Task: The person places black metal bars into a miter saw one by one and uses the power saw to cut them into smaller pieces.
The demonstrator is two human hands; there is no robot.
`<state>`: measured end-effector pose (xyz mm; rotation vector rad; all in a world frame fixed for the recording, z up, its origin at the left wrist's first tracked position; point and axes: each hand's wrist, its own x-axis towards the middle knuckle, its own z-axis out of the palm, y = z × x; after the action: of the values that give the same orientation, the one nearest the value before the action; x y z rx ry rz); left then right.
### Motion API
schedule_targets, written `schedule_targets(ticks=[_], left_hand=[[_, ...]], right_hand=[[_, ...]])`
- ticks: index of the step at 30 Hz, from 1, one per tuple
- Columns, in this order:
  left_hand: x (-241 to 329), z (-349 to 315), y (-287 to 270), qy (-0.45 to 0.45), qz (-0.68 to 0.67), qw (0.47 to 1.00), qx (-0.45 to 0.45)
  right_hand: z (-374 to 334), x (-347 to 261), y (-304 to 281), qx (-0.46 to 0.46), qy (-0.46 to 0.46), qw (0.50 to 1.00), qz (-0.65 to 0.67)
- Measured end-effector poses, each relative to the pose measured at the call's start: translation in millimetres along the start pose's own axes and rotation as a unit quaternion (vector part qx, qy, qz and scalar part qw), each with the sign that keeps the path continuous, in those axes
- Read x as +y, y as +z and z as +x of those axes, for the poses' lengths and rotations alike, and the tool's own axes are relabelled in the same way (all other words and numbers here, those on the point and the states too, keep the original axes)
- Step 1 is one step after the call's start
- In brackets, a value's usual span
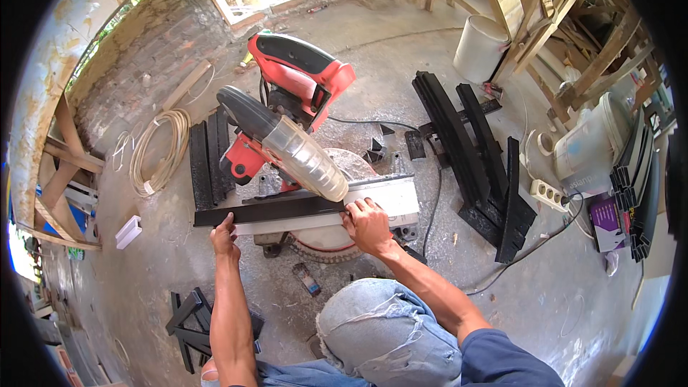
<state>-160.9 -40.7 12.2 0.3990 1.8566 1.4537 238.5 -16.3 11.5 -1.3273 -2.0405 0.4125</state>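
Observation:
A red and black mitre saw [333, 80] stands on the floor in front of me, its head raised and leaning left. Its clear blade guard [304, 159] hangs over the saw bed. A long black profile strip [276, 211] lies across the bed and sticks out past its left end. My left hand [225, 236] grips the strip near its left end, thumb on top. Close to the blade guard, my right hand [368, 225] is closed on the strip, fingers bent over it. The blade itself is hidden by the guard.
Black profile lengths [459, 143] are piled to the right, beside a white power strip [547, 194]. Short black pieces [193, 319] lie near my left arm. A coiled cable [159, 150] rests at the left. White buckets [481, 46] and wooden frames [530, 0] stand far right.

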Motion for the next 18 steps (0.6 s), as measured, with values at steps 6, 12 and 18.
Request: schedule_targets(ticks=[6, 12, 18], left_hand=[[-6.3, -3.6, 3.8, 0.019, 0.08, 0.996, -0.021], [-2.9, -22.7, 20.8, 0.006, 0.136, 0.99, -0.03], [1.6, -28.2, 24.8, -0.013, 0.136, 0.991, -0.009]], right_hand=[[2.2, 5.6, -1.9, 0.008, -0.006, 1.0, 0.0], [2.5, 9.2, -3.3, 0.001, -0.005, 1.0, -0.003], [2.4, 11.2, -4.5, -0.006, -0.011, 1.0, -0.006]])
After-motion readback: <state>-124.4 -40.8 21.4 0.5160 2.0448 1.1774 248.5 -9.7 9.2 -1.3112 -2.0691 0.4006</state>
